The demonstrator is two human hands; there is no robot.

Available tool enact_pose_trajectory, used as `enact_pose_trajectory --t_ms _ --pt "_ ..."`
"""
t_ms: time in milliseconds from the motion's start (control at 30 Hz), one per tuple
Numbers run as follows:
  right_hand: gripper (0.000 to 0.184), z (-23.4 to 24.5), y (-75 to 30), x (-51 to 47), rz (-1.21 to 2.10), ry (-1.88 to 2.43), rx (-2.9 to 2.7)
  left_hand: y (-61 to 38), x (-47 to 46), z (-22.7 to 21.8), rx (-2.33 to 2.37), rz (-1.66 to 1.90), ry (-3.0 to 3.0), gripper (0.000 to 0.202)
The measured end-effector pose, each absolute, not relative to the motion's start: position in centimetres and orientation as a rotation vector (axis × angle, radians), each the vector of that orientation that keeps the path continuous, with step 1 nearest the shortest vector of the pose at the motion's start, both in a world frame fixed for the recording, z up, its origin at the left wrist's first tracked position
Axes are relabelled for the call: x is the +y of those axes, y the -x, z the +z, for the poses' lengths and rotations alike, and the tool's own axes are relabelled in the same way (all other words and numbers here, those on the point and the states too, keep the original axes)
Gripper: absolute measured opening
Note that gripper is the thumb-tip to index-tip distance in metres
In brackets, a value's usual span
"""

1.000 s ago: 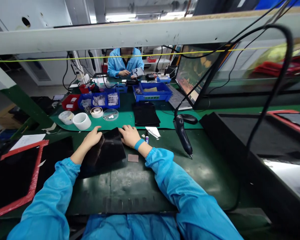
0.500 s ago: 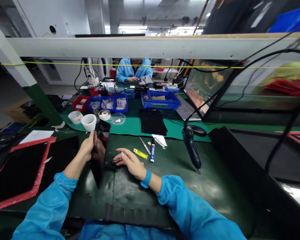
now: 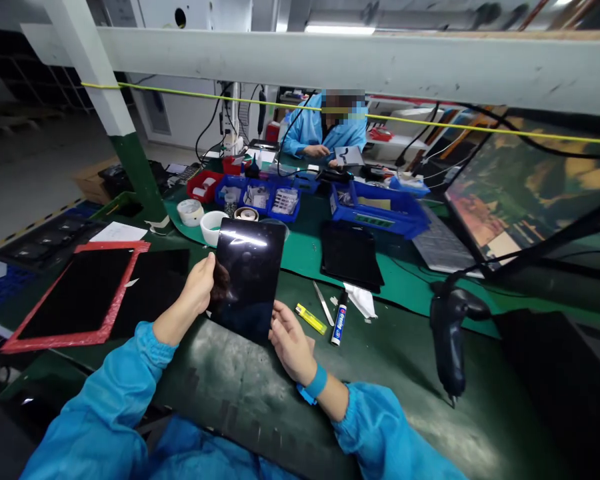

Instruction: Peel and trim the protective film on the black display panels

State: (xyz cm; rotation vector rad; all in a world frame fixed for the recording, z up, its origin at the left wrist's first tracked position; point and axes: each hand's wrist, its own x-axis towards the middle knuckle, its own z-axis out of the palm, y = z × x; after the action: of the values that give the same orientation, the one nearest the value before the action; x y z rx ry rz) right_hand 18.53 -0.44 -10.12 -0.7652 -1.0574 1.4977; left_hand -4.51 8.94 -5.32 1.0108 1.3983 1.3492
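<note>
A glossy black screen panel [image 3: 250,280] is held up and tilted, its shiny face toward me. My left hand [image 3: 199,283] grips its left edge, thumb on the front. At the lower right edge, my right hand [image 3: 293,340] has its fingers closed on the panel, some of them hidden behind it. Right of that hand lie a yellow box-cutter-like strip [image 3: 311,319], metal tweezers [image 3: 323,303] and a blue-and-white tube of glue [image 3: 339,321] with a black cap. A black electric screwdriver [image 3: 449,340] hangs tip down further right.
A red-framed black panel [image 3: 77,293] lies at left beside a dark sheet [image 3: 153,293]. Tape rolls [image 3: 211,227], blue bins [image 3: 380,212] and black sheets [image 3: 351,257] stand along the green mat [image 3: 300,263]. A co-worker [image 3: 325,137] sits opposite. A white beam [image 3: 330,63] crosses above.
The panel has turned from nearly edge-on to face me. My right hand has moved from beside it onto its lower right edge. The camera view has shifted left.
</note>
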Motion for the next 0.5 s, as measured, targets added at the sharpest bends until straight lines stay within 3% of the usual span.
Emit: enact_pose_trajectory --t_ms 267,500 --pt "0.041 -8.8 -17.8 -0.2 1.598 0.751 -0.852 3.8 7.4 -2.5 0.998 1.302 -1.004 0.043" --pt "0.048 -8.1 -17.8 -0.2 1.621 0.811 -0.832 3.9 7.8 -2.8 0.871 1.323 -0.968 0.042"
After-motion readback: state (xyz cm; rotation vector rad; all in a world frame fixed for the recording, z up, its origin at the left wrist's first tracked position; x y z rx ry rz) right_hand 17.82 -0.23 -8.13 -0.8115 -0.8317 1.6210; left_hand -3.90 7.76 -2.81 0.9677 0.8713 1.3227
